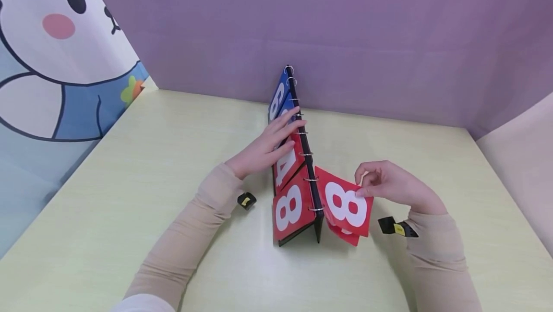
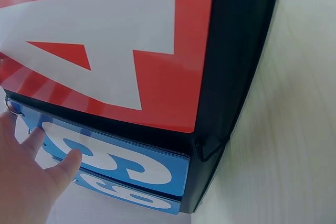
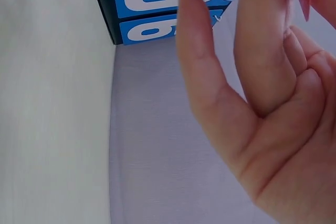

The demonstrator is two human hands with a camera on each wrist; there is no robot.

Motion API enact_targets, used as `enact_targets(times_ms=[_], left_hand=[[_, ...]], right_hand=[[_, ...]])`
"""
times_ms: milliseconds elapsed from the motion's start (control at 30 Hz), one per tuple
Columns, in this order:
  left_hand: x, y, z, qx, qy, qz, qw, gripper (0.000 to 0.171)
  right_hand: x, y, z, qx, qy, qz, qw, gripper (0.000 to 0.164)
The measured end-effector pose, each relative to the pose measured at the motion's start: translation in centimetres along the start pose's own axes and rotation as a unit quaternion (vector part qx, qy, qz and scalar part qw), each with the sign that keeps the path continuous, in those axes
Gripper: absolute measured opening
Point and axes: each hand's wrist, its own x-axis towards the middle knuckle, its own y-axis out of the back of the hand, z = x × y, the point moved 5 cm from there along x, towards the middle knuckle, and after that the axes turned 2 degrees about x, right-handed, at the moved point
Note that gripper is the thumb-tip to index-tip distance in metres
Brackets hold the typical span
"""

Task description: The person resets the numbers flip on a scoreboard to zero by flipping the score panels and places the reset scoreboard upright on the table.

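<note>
A black tabletop flip scoreboard stands like a tent, its digit cards hung on metal rings along the top. On its left face are a red 8 card, a red 4 card and blue digit cards. My left hand rests on that face and the top edge, fingers extended, near where red meets blue. On the right side, my right hand pinches the outer edge of another red 8 card between thumb and finger, lifted away from the board. More red cards hang beneath it.
The scoreboard stands on a pale wooden table. A purple cloth hangs behind it, and a cartoon-print cloth is at the left. Black straps with yellow labels show near both wrists.
</note>
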Motion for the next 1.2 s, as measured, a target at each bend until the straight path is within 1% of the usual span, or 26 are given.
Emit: enact_targets(times_ms=[133, 267, 433, 533, 600, 667, 733, 767, 867, 1000, 1133, 1167, 1200], left_hand=[[0.0, 0.0, -0.1, 0.000, -0.001, 0.000, 1.0000, 0.053], [0.1, -0.1, -0.1, 0.001, 0.000, -0.001, 1.0000, 0.053], [0.0, -0.1, -0.1, 0.001, 0.002, 0.000, 1.0000, 0.053], [0.0, -0.1, -0.1, 0.000, -0.001, 0.001, 1.0000, 0.053], [0.1, -0.1, -0.1, 0.000, -0.003, 0.002, 1.0000, 0.052], [0.1, -0.1, -0.1, -0.001, -0.005, 0.002, 1.0000, 0.052], [0.1, -0.1, -0.1, 0.000, -0.005, 0.002, 1.0000, 0.052], [0.1, -0.1, -0.1, 0.000, -0.005, 0.001, 1.0000, 0.052], [0.1, -0.1, -0.1, 0.001, -0.007, 0.000, 1.0000, 0.053], [0.1, -0.1, -0.2, 0.000, -0.005, 0.001, 1.0000, 0.052], [0.1, -0.1, -0.2, -0.003, -0.003, 0.002, 1.0000, 0.052], [0.1, -0.1, -0.1, -0.003, -0.003, 0.002, 1.0000, 0.052], [0.1, -0.1, -0.1, -0.004, -0.003, 0.002, 1.0000, 0.052]], right_hand=[[-0.1, 0.1, -0.1, -0.005, 0.002, 0.006, 1.000, 0.017], [-0.5, 0.5, -0.3, -0.012, 0.007, 0.041, 0.999, 0.014], [-1.1, 1.0, -0.5, -0.003, -0.012, 0.078, 0.997, 0.015], [-1.5, 1.4, -0.4, 0.010, -0.028, 0.093, 0.995, 0.017], [-1.9, 1.8, -0.3, 0.031, -0.037, 0.107, 0.993, 0.016], [-2.3, 2.3, -0.2, 0.051, -0.033, 0.121, 0.991, 0.013], [-2.8, 2.7, -0.1, 0.071, -0.018, 0.133, 0.988, 0.010], [-3.1, 2.9, -0.1, 0.082, -0.008, 0.135, 0.987, 0.011], [-3.8, 3.3, -0.3, 0.141, 0.042, 0.128, 0.981, 0.025], [-4.7, 3.4, -1.1, 0.226, 0.114, 0.086, 0.964, 0.047], [-5.5, 3.3, -2.3, 0.258, 0.160, 0.041, 0.952, 0.061], [-5.7, 3.2, -2.5, 0.268, 0.174, 0.029, 0.947, 0.064], [-6.0, 3.1, -2.8, 0.272, 0.176, 0.029, 0.945, 0.066]])
